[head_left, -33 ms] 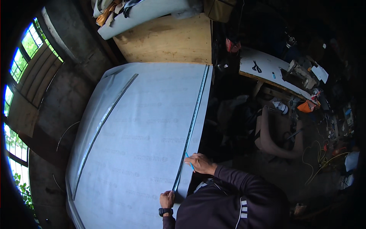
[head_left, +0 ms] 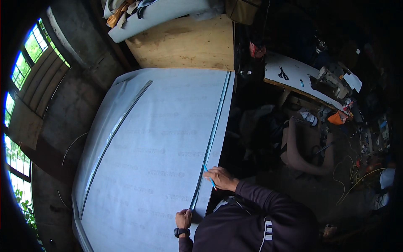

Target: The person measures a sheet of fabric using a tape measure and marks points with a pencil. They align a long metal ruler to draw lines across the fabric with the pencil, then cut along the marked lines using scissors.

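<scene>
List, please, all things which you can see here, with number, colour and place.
Sheet: 1, white, spread across the middle
Measuring strip: 1, blue-grey, along the sheet's right side
Thin strip: 1, silver and dark, on the sheet's left part
Pencil: 1, blue, in the right hand
Board: 1, light brown, beyond the sheet
Roll: 1, white, above the board
Side table: 1, white, upper right
Scissors: 1 pair, black, on the side table
Sewing machine: 1, grey, on the side table
Chair: 1, brown, right
Wall: 1, grey, left
Other clutter: uncountable, mostly dark, right
Jacket: 1, dark, bottom
Left hand: 1, bare, at the measuring strip's near end
Right hand: 1, bare, beside the measuring strip
</scene>
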Action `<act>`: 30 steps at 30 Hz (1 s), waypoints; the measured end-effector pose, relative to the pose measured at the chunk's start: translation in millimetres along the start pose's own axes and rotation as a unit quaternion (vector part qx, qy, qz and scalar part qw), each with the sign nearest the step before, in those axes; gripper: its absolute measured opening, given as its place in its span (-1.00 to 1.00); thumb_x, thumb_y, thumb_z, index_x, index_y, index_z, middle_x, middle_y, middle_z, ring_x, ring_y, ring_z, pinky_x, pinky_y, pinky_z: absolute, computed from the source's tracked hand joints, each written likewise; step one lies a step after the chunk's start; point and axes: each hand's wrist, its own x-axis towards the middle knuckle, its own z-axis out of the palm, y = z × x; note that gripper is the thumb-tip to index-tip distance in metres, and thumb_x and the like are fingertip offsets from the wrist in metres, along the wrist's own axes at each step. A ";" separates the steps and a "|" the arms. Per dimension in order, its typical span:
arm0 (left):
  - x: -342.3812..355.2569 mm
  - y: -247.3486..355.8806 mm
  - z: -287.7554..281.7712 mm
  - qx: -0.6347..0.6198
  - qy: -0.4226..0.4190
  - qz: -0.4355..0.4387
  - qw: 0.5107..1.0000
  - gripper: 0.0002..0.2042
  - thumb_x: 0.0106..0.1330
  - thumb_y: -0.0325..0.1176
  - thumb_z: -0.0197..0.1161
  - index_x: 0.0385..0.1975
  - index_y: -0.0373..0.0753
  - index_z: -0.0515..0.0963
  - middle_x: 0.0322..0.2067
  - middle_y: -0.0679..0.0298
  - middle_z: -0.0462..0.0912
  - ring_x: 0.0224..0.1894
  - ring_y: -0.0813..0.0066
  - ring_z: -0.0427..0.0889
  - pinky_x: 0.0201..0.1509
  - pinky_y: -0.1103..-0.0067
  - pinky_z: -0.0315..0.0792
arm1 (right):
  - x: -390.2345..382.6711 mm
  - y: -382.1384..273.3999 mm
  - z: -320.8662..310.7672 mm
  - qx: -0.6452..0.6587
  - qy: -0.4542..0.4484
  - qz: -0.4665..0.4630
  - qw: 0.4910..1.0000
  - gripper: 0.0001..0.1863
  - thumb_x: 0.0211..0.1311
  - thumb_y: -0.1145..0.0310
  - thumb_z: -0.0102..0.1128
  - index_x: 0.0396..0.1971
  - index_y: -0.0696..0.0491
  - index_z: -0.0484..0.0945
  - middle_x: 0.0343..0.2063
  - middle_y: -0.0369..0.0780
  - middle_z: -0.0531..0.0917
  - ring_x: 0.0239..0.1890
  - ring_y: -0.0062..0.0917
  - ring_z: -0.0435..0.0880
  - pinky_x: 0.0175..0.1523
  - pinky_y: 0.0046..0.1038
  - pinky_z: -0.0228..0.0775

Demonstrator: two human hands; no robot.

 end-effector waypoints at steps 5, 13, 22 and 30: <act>9.7 -12.7 9.6 0.235 0.000 0.180 0.955 -0.71 0.33 -0.19 0.17 -0.57 -0.20 0.61 -0.58 0.08 0.64 -0.55 0.06 0.57 -0.42 0.19 0.40 | 27.6 41.9 2.1 -0.129 0.032 0.030 0.991 -0.90 0.17 0.47 0.04 -0.39 0.05 0.55 -0.37 -0.13 0.60 -0.22 -0.19 0.61 -0.17 -0.18 0.47; 0.4 -9.0 12.1 0.119 0.044 0.092 0.988 -0.84 0.28 -0.26 0.20 -0.35 -0.14 0.68 -0.31 0.24 0.73 -0.38 0.08 0.59 -0.24 0.31 0.52 | 44.9 70.9 38.9 -0.174 -0.011 0.131 0.976 -0.53 0.00 -0.02 0.47 -0.30 0.02 0.51 -0.27 -0.14 0.52 -0.11 -0.14 0.52 -0.09 -0.12 0.39; 2.0 23.5 7.1 -0.022 0.050 -0.166 0.985 -0.71 0.27 -0.12 0.17 -0.34 -0.16 0.73 -0.35 -0.03 0.67 -0.22 0.01 0.64 -0.13 0.23 0.56 | 48.1 118.5 57.7 -0.252 -0.047 0.180 0.950 -0.35 -0.15 -0.25 0.50 -0.33 0.07 0.61 -0.34 -0.09 0.71 -0.20 -0.08 0.67 -0.12 -0.12 0.49; -169.5 -78.5 -32.7 -0.073 0.113 -0.152 0.979 -0.73 0.22 -0.12 0.34 -0.17 -0.08 0.62 -0.16 0.08 0.59 -0.12 0.03 0.62 -0.02 0.25 0.52 | 64.5 186.2 51.7 -0.263 -0.125 0.219 0.931 -0.21 -0.22 -0.40 0.46 -0.36 0.11 0.56 -0.23 0.03 0.68 -0.16 -0.14 0.63 -0.04 -0.17 0.44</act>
